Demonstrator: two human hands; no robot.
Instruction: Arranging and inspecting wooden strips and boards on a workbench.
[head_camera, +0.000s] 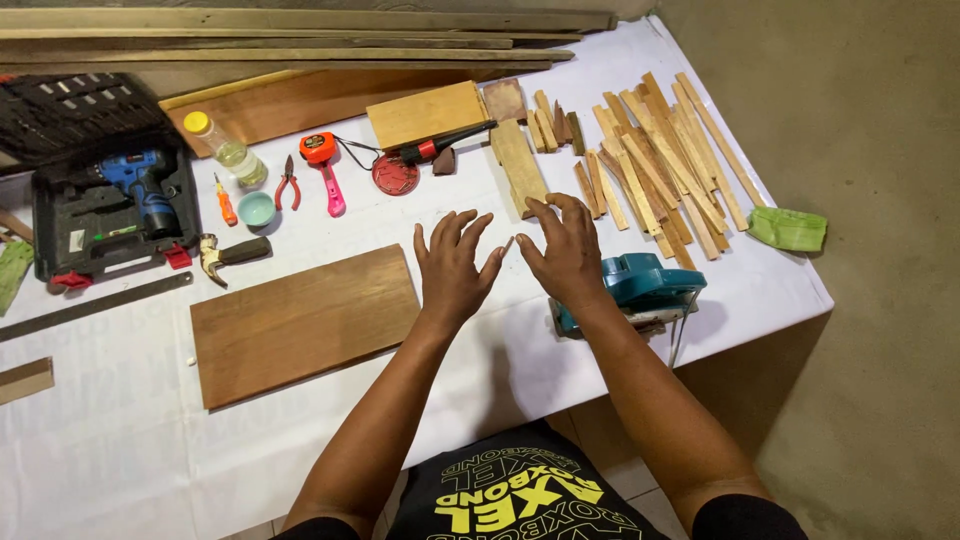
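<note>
Centrally, the left hand (452, 265) and right hand (563, 250) hover side by side over the white table (120, 440), fingers spread wide, holding nothing. Nearest the right fingertips lies a short wooden block (519, 165), its long axis running away from the person, slightly tilted leftward at the far end. Left of the block lies a red marking tool (420, 155); right of it, thin wooden strips (660, 165); nearer the person, a teal power tool (640, 285) and a brown board (300, 322).

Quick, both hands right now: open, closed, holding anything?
Left hand: open, fingers spread, holding nothing, above the white table cover.
Right hand: open, fingers curved, holding nothing, beside the teal power tool.
</note>
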